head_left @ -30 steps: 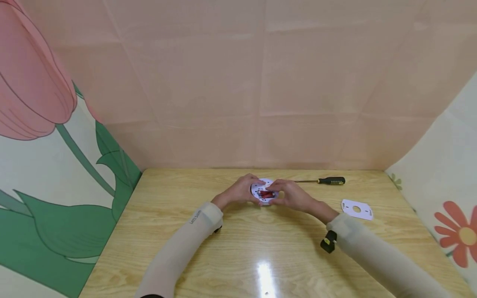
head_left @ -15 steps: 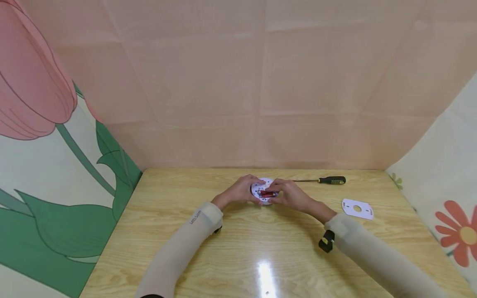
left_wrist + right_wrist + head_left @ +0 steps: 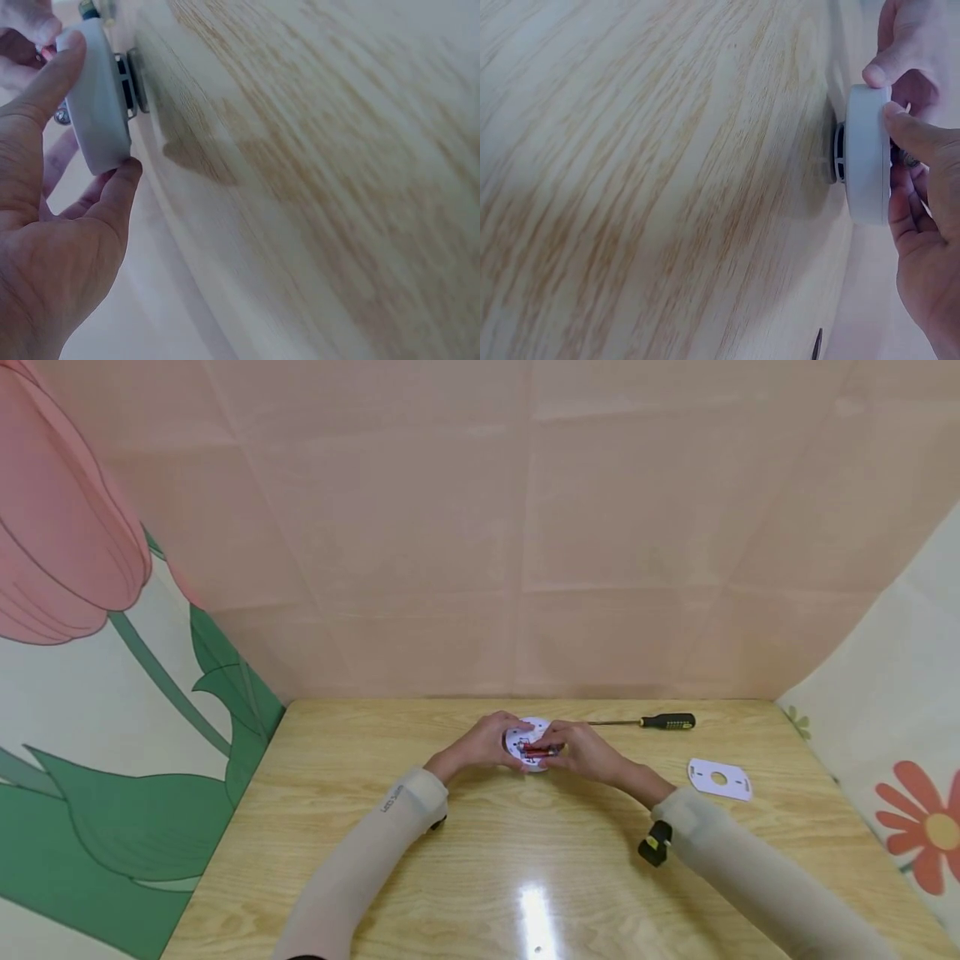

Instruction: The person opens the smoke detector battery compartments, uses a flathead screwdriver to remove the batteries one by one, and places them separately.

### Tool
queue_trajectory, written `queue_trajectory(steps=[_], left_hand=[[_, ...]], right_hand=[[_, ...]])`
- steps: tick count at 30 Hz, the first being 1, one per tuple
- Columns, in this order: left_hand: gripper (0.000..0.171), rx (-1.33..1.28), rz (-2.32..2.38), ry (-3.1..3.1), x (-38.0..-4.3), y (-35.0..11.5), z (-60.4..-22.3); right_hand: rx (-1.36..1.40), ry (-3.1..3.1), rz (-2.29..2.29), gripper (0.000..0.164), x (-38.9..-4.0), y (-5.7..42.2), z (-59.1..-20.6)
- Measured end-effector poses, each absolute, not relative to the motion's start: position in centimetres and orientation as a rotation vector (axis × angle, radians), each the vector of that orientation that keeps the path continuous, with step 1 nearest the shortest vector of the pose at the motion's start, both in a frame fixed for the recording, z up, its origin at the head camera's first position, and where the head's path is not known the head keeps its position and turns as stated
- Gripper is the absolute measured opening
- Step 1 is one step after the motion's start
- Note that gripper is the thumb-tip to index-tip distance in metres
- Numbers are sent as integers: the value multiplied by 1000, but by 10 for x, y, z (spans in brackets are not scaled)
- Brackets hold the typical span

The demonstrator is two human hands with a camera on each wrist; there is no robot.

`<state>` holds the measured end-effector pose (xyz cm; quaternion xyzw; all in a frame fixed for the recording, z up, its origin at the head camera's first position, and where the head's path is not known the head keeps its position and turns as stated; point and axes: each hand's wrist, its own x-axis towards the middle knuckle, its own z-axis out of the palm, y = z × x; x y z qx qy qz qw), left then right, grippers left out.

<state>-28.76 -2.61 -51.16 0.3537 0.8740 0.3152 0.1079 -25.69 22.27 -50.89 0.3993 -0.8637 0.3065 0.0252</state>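
Grips the white device (image 3: pixel 868 157) by its rim, grille (image 3: pixel 841 152) toward the counter (image 3: pixel 480 860), with fingers of the left hand (image 3: pixel 491 741); curls fingers of the right hand (image 3: pixel 588 752) around a red battery (image 3: pixel 537 752) at the upturned face.

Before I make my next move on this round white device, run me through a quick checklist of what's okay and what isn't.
1. Left hand gripping the round white device by its rim: ok.
2. Right hand at the red cylinder: ok, fingers curled over it.
3. Red cylinder fully seated: cannot tell, the fingers partly cover it.
4. Device resting on the tabletop: cannot tell, contact underneath is unclear.
5. Screwdriver nearby: ok, it lies beyond the right hand, probably within reach.
6. White plate with the hole attached to the device: not ok, it lies apart on the right.
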Motion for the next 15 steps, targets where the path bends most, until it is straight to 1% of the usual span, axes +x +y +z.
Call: queue_trajectory(steps=[8, 15], left_hand=[[74, 1072, 915, 2586, -289, -26, -513], [75, 1064, 932, 2568, -290, -26, -514]], right_hand=[[1194, -2715, 983, 29, -256, 222, -506], [1162, -2731, 1119, 23, -256, 225, -506]])
